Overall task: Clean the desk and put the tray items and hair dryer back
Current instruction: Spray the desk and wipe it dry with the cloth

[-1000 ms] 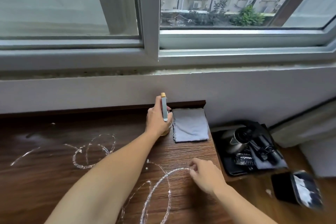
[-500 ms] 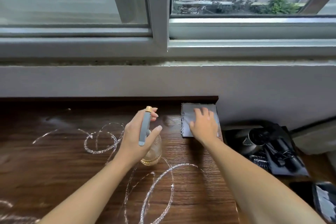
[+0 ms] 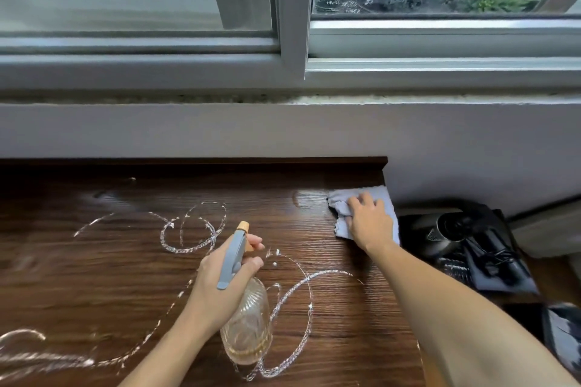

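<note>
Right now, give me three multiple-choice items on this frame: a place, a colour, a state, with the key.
1. Where does the cloth lie?
A. at the far right corner of the desk
B. on the window sill
C. on the floor

2. What colour is the trigger of the spray bottle?
A. red
B. grey-blue
C. green

3. What is the right hand doing?
A. hanging idle
B. holding the bottle
C. gripping the cloth

Key: 1 A, it lies by the desk's back right edge; 2 B, the grey-blue lever crosses the left hand; 3 C, its fingers bunch the cloth.
</note>
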`<state>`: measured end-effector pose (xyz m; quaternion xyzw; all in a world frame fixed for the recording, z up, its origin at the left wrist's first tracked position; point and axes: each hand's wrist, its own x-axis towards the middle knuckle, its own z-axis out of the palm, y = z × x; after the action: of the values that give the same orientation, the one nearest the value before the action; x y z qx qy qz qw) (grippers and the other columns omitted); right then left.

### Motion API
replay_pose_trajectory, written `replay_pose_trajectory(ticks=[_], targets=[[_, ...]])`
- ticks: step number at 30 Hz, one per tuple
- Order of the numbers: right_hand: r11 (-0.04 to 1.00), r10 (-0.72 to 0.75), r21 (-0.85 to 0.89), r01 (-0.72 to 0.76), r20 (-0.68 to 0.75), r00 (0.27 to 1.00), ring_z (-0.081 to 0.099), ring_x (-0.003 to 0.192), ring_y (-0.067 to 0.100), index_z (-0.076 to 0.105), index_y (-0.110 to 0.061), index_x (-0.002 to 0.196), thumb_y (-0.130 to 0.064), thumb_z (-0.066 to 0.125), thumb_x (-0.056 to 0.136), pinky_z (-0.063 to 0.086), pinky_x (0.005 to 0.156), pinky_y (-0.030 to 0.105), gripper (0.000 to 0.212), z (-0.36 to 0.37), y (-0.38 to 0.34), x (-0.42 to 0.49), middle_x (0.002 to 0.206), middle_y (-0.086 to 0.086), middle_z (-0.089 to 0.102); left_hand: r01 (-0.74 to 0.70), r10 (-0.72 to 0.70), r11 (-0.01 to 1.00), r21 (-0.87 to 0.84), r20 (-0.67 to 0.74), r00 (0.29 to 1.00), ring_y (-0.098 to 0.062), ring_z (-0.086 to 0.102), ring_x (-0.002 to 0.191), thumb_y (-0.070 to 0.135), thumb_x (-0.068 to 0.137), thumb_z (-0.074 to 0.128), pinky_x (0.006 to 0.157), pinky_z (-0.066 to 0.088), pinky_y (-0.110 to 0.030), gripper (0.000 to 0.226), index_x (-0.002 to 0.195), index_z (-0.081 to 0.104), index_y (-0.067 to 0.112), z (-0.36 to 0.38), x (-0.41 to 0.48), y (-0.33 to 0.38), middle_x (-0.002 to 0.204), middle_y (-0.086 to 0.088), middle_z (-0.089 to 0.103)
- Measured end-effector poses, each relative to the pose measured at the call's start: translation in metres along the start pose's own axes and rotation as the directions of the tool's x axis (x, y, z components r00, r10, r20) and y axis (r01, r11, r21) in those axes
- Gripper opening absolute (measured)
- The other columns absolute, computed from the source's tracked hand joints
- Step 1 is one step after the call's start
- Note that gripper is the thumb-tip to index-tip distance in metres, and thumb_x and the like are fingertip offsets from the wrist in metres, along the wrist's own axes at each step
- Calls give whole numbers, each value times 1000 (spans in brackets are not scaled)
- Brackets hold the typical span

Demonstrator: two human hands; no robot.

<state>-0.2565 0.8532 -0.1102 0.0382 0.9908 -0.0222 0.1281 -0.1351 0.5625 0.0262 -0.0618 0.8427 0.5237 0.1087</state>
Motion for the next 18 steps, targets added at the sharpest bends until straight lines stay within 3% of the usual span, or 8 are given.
replay_pose_trajectory(ticks=[3,5,8,11,15,18], targets=[[1000,2,16,-2,3,1000,50,106,31,54,-21,120,-25,53,97,37,60,36,24,-2,7,-17,122,4,53,118,-116,993,-14,86,990,-23,70,83,22,87,70,79,59,-39,18,100,68,33,-8,-6,-5,94,0,71],[998,9,70,-8,-16,1000,51,105,32,55,-20,118,-26,53,95,45,61,38,24,-6,13,-34,120,3,54,176,-170,984,-40,122,978,-25,72,80,15,88,67,80,61,-45,17,98,69,28,-11,-11,-8,91,-4,73],[987,28,159,-22,-33,999,55,106,34,58,-19,117,-25,55,94,52,68,42,24,-7,20,-66,121,3,56,255,-259,966,46,208,943,-26,74,77,9,91,63,81,61,-44,12,98,67,18,-15,-16,-17,90,-7,73],[982,47,185,-40,-30,998,56,106,34,60,-20,115,-24,57,93,49,69,41,23,0,21,-102,120,3,57,309,-336,941,136,307,890,-22,75,74,13,91,63,78,62,-39,8,96,67,19,-19,-21,-31,90,-10,73],[977,48,209,-38,-44,998,57,102,34,61,-20,112,-23,60,92,45,66,37,20,16,16,-152,119,2,58,240,-335,931,276,381,862,-18,76,69,18,90,60,73,60,-31,7,94,66,19,-24,-29,-45,97,-7,74],[973,58,227,-49,-35,998,58,99,32,61,-20,110,-25,61,93,43,63,36,18,24,10,-186,118,2,59,179,-325,917,358,408,853,-16,75,66,23,87,57,81,61,-41,8,88,65,25,-25,-39,-55,87,-3,75]])
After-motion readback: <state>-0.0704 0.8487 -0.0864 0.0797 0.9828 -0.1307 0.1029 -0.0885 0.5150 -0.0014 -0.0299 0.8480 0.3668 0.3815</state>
